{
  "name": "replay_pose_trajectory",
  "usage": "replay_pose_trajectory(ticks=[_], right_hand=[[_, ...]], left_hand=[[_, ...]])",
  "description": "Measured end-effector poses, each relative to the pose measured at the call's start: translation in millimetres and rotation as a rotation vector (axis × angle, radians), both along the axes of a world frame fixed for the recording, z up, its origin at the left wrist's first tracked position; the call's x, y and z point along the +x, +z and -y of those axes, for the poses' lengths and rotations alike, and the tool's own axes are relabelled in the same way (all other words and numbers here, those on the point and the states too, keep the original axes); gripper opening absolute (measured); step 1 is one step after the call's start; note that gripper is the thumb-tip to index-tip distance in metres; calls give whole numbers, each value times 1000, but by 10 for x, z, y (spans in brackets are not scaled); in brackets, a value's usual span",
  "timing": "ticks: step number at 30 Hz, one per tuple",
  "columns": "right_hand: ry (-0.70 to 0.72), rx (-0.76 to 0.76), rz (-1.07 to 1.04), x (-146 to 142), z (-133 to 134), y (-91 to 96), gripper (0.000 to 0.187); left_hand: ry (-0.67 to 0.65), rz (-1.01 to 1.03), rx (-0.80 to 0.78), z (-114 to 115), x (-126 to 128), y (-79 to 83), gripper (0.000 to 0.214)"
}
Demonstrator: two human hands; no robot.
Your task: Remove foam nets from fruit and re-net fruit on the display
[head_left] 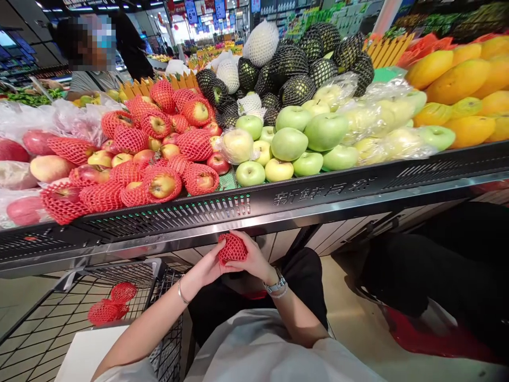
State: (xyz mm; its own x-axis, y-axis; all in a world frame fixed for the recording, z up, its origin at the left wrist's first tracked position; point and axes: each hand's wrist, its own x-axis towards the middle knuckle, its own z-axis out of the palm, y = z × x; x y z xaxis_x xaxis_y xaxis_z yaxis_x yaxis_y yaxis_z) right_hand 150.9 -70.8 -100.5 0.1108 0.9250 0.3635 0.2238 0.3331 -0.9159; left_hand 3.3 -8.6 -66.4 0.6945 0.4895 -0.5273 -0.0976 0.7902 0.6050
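Both my hands meet just below the fruit stand's front edge, closed around a red foam net sleeve [231, 247] that seems to wrap a fruit. My left hand [209, 265] grips it from the left and below, with a thin bracelet on that wrist. My right hand [254, 259] wraps it from the right, and a silver watch shows on that wrist. What lies inside the net is hidden. Straight above my hands, red apples in red nets [159, 185] lie heaped on the stand.
A wire shopping cart [47, 323] at the lower left holds loose red nets [107, 310] and a white board. The stand [238, 207] carries green apples [290, 143], dark-netted fruit [294, 69] and mangoes [457, 79]. Another person stands behind the display at the far left.
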Motion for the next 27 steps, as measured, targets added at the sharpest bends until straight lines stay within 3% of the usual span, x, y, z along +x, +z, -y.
replay_pose_trajectory(ticks=[4, 9, 12, 14, 16, 20, 27], right_hand=[[-76, 39, 95, -28, 19, 26, 83], [-114, 31, 161, -70, 26, 119, 86], [-58, 21, 191, -34, 24, 151, 90], [47, 72, 99, 16, 24, 143, 89], [100, 136, -121, 57, 18, 110, 81], [13, 79, -480, 66, -26, 26, 52], [-11, -68, -519, 109, -76, 64, 28]], left_hand=[[26, 4, 43, 13, 12, 6, 24], [64, 22, 42, -2, -28, -121, 24], [80, 22, 18, 1, -40, -158, 19], [99, 3, 20, 17, -30, -139, 17], [135, 0, 40, 38, -14, -108, 22], [169, 29, 76, 61, -4, -123, 34], [179, 167, -45, 81, 27, -199, 46]])
